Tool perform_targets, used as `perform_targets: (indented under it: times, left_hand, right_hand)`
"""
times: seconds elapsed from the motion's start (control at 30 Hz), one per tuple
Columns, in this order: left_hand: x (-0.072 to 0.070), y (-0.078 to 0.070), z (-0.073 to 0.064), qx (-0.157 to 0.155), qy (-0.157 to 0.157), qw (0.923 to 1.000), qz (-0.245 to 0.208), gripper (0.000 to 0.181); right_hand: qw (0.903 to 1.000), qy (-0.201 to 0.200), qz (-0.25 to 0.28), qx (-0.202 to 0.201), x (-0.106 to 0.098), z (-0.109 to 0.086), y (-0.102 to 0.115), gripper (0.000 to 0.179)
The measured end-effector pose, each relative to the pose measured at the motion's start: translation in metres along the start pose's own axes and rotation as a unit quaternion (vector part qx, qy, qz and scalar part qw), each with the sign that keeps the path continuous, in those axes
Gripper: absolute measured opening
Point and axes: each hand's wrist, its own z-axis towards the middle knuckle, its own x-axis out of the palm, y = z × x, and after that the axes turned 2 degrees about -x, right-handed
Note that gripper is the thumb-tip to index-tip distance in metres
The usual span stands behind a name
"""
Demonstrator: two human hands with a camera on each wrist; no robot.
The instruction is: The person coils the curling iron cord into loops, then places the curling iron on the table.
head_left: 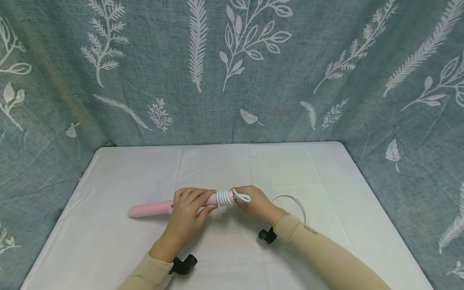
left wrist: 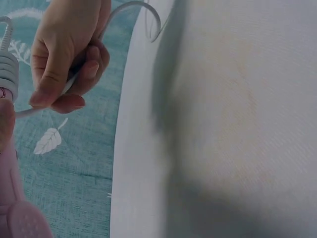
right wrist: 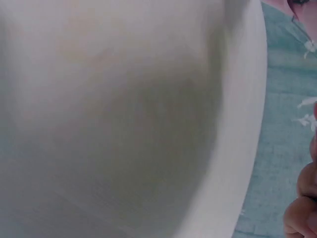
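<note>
A pink curling iron [head_left: 150,208] lies across the head view, its rounded barrel end pointing left. My left hand [head_left: 190,209] grips its handle, fingers over the top and thumb beneath. White cord [head_left: 224,198] is wound in several turns round the handle's right end, with a short loop sticking out beyond it. My right hand [head_left: 255,203] is just right of the coil; the left wrist view shows that hand [left wrist: 69,64] pinching the cord between thumb and curled fingers. In the right wrist view only the fingers [right wrist: 302,208] of that hand and a pink bit of the iron [right wrist: 302,12] show.
The cord's free length [head_left: 299,205] arcs out behind my right wrist. A white-covered table [head_left: 224,266] lies under both hands. Green leaf-patterned fabric [head_left: 217,112] hangs at its back and sides. A black wrist mount [head_left: 185,264] sits at each cuff.
</note>
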Motion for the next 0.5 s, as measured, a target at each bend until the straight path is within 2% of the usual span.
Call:
perform_targets:
  times: [0.1, 0.17, 0.23, 0.37, 0.43, 0.5]
  left_hand:
    - [0.001, 0.002, 0.001, -0.002, -0.01, 0.9999, 0.001, 0.037]
    - [0.002, 0.003, 0.001, -0.012, -0.016, 0.9998, 0.002, 0.039]
    - [0.002, 0.005, 0.003, -0.023, -0.018, 0.9996, 0.007, 0.041]
    - [-0.002, 0.008, 0.007, -0.054, -0.011, 0.9982, 0.023, 0.04]
    - [-0.005, 0.011, 0.009, -0.071, -0.014, 0.9971, 0.024, 0.039]
    - [-0.007, 0.013, 0.012, -0.083, -0.018, 0.9961, 0.024, 0.039]
  right_hand:
    - [0.9998, 0.006, 0.001, 0.018, 0.004, -0.004, 0.002, 0.015]
    - [0.9996, 0.007, -0.006, 0.027, 0.005, -0.006, 0.005, 0.011]
    - [0.9994, 0.01, -0.008, 0.033, 0.006, -0.008, 0.007, 0.015]
    - [0.9954, 0.005, 0.062, 0.073, 0.004, -0.011, 0.012, 0.023]
    - [0.9874, -0.012, 0.114, 0.109, 0.003, -0.013, 0.012, 0.025]
    - [0.9806, -0.028, 0.143, 0.131, 0.003, -0.015, 0.01, 0.026]
